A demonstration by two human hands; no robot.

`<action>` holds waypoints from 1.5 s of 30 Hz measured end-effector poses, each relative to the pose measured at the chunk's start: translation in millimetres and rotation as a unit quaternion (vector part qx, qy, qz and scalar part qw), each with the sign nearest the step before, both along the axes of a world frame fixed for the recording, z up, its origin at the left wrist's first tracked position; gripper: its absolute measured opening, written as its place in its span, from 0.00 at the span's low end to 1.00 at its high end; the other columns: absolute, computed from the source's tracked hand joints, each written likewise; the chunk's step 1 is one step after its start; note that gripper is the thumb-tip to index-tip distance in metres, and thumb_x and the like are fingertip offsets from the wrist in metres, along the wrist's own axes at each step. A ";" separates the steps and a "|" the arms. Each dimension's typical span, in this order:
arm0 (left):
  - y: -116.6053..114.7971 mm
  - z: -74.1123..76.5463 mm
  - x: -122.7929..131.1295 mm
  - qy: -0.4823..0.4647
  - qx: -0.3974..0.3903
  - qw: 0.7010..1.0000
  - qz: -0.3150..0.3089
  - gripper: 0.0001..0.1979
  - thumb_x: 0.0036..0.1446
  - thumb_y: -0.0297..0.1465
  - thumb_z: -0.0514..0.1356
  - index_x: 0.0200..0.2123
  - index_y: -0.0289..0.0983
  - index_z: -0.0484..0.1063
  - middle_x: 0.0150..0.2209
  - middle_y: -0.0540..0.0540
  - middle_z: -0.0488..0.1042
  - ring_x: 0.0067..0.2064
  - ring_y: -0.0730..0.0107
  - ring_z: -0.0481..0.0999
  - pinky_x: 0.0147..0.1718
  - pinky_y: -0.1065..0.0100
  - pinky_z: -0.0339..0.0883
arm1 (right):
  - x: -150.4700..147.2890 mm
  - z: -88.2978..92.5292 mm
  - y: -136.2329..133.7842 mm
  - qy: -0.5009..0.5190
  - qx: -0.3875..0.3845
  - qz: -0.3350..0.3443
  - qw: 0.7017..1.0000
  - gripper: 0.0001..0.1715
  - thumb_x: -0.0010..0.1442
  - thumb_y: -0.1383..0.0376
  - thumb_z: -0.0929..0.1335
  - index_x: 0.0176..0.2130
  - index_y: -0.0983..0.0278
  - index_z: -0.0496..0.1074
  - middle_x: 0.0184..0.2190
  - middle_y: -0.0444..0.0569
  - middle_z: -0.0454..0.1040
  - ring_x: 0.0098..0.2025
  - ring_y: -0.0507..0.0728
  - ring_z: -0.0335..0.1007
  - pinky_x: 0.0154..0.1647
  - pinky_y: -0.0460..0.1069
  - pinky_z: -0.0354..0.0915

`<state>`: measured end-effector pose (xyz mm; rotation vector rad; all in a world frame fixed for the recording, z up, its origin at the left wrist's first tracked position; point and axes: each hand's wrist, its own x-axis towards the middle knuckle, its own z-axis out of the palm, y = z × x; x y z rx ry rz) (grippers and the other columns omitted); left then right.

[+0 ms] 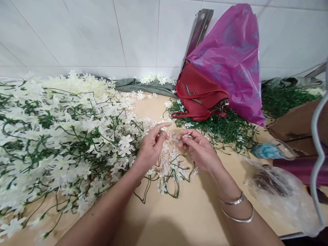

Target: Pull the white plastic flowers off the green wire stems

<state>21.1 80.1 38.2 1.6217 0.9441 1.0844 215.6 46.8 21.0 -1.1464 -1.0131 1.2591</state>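
My left hand [151, 145] hovers over the tan tabletop [184, 215] with thumb and fingers pinched together on a small white part I cannot make out. My right hand [198, 147] is closed on a small white artificial flower piece [186, 136] held at its fingertips, a short gap from the left hand. Below both hands lies a loose cluster of white flowers on green stems [171, 171]. A large heap of white artificial flowers with green vines [64, 136] covers the table's left side. Two silver bangles [237, 208] circle my right wrist.
A red handbag [200, 94] rests on a pile of green stems [225, 130], with a magenta plastic bag [230, 54] leaning on it against the white tiled wall. A clear plastic bag [279, 194], a cardboard box [299, 123] and a metal rail [317, 143] stand at right.
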 end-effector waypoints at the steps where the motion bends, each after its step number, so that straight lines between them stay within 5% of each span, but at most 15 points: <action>1: 1.3 4.9 -4.5 0.080 0.047 0.996 -0.010 0.13 0.70 0.32 0.55 0.51 0.40 0.77 0.38 0.47 0.79 0.32 0.70 0.73 0.34 0.68 0.66 | 0.2 -1.0 0.5 0.018 -0.017 0.002 1.000 0.17 0.58 0.53 0.77 0.41 0.60 0.76 0.36 0.44 0.79 0.32 0.51 0.71 0.33 0.47 0.63; 3: 3.7 14.2 -12.2 0.234 0.107 0.966 -0.036 0.09 0.67 0.29 0.59 0.42 0.38 0.81 0.37 0.45 0.79 0.38 0.64 0.77 0.41 0.64 0.68 | 0.6 -3.9 1.9 0.021 -0.027 -0.006 0.999 0.19 0.56 0.51 0.77 0.40 0.60 0.75 0.34 0.44 0.79 0.31 0.50 0.71 0.32 0.47 0.63; 6: 5.0 20.4 -16.4 0.393 0.095 0.912 -0.065 0.06 0.63 0.29 0.64 0.41 0.39 0.82 0.40 0.45 0.80 0.39 0.62 0.79 0.41 0.63 0.69 | 1.4 -6.9 3.1 -0.016 -0.003 -0.039 0.999 0.20 0.56 0.51 0.78 0.40 0.60 0.75 0.33 0.43 0.80 0.31 0.50 0.72 0.36 0.47 0.66; 11: 4.1 8.2 -10.8 0.462 0.089 0.880 -0.061 0.06 0.65 0.28 0.63 0.41 0.40 0.82 0.44 0.45 0.81 0.43 0.60 0.80 0.43 0.64 0.69 | 2.6 -4.4 3.0 -0.026 0.007 -0.066 0.997 0.21 0.51 0.53 0.81 0.35 0.60 0.74 0.30 0.43 0.81 0.32 0.52 0.77 0.42 0.49 0.70; 14: 4.8 1.0 -9.7 0.387 0.099 0.916 -0.027 0.07 0.64 0.27 0.63 0.37 0.40 0.83 0.40 0.45 0.82 0.41 0.61 0.80 0.43 0.64 0.69 | 2.0 -1.9 2.9 -0.009 -0.002 -0.051 0.999 0.20 0.48 0.53 0.82 0.34 0.61 0.77 0.34 0.46 0.83 0.37 0.54 0.80 0.47 0.51 0.72; 19: 5.5 -0.2 -7.0 0.078 0.043 0.994 0.057 0.03 0.60 0.31 0.68 0.35 0.40 0.83 0.36 0.45 0.82 0.39 0.62 0.79 0.42 0.63 0.69 | -1.2 2.5 -0.2 -0.007 0.033 -0.067 0.997 0.17 0.54 0.52 0.79 0.37 0.60 0.80 0.40 0.46 0.82 0.40 0.55 0.81 0.52 0.53 0.71; 24: 1.0 -1.8 5.8 -0.153 -0.208 0.966 0.016 0.12 0.52 0.38 0.73 0.35 0.37 0.84 0.30 0.48 0.79 0.26 0.75 0.68 0.27 0.70 0.62 | -13.4 12.4 -10.2 -0.041 0.115 -0.123 0.985 0.12 0.55 0.56 0.79 0.36 0.58 0.79 0.33 0.44 0.79 0.31 0.54 0.77 0.41 0.53 0.73; 27: -3.3 -3.3 12.1 -0.189 -0.280 0.941 0.001 0.17 0.46 0.42 0.76 0.35 0.36 0.84 0.24 0.52 0.72 0.21 0.81 0.56 0.22 0.73 0.51 | -22.5 19.1 -16.6 -0.092 0.155 -0.130 0.975 0.06 0.58 0.62 0.77 0.35 0.58 0.78 0.36 0.45 0.79 0.33 0.54 0.76 0.41 0.52 0.72; 32: -8.8 -2.9 16.4 -0.199 -0.267 0.943 -0.021 0.21 0.46 0.47 0.75 0.36 0.36 0.83 0.21 0.57 0.63 0.21 0.82 0.49 0.22 0.73 0.46 | -26.6 22.4 -19.2 -0.229 0.177 -0.144 0.946 0.04 0.62 0.67 0.73 0.34 0.59 0.78 0.35 0.47 0.77 0.42 0.58 0.73 0.46 0.53 0.68; 37: -11.5 -2.3 18.9 -0.187 -0.227 0.956 -0.026 0.20 0.51 0.49 0.72 0.31 0.36 0.82 0.20 0.56 0.61 0.23 0.78 0.54 0.24 0.72 0.49 | -27.8 22.9 -17.7 -0.280 0.182 -0.150 0.931 0.06 0.61 0.68 0.72 0.31 0.59 0.77 0.36 0.48 0.76 0.42 0.59 0.73 0.46 0.54 0.68; 41: -11.2 -2.8 19.8 -0.200 -0.238 0.950 -0.035 0.21 0.48 0.49 0.74 0.31 0.36 0.82 0.24 0.53 0.69 0.27 0.76 0.63 0.27 0.72 0.57 | -31.9 22.9 -18.6 -0.294 0.179 -0.151 0.927 0.07 0.62 0.67 0.71 0.31 0.59 0.77 0.36 0.48 0.75 0.41 0.58 0.72 0.46 0.54 0.68; 45: -8.3 -5.5 16.2 -0.207 -0.276 0.936 -0.067 0.21 0.47 0.48 0.75 0.31 0.36 0.82 0.22 0.53 0.68 0.25 0.77 0.62 0.26 0.73 0.55 | -30.4 18.5 -17.8 -0.259 0.164 -0.149 0.940 0.02 0.61 0.66 0.72 0.36 0.59 0.77 0.43 0.50 0.74 0.43 0.58 0.71 0.46 0.53 0.67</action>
